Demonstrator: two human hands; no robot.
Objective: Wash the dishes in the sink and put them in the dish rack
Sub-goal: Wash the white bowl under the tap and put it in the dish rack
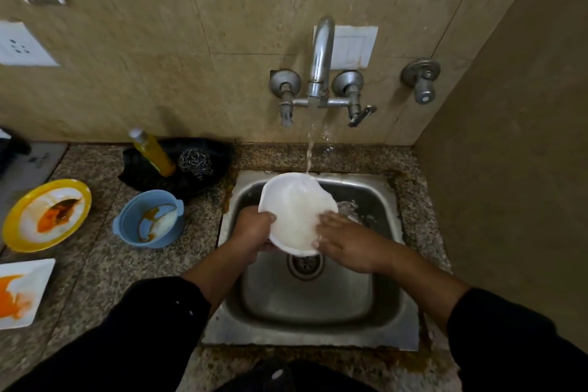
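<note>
Over the sink (388, 296), you held a white bowl (296, 210) under the water (310, 149) that ran down from the tap (321, 60). Your left hand (251, 226) gripped the bowl's left rim, with the fingers curled round the edge. Your right hand (343, 242) lay flat on the bowl's right side, its fingers straight and close together, holding nothing. The bowl was tipped so its inside faced you, and it was up above the drain (304, 264).

On the counter (95, 280) left of the sink sat a dirty blue bowl (127, 226) with brown sauce in it. Further left was a yellow plate (19, 232) with an orange smear. Near you, at the left edge, lay a white square plate (35, 270), also smeared orange. Behind the blue bowl stood a yellow soap bottle (152, 153), tilted, just beside a steel scrubber (195, 162).
</note>
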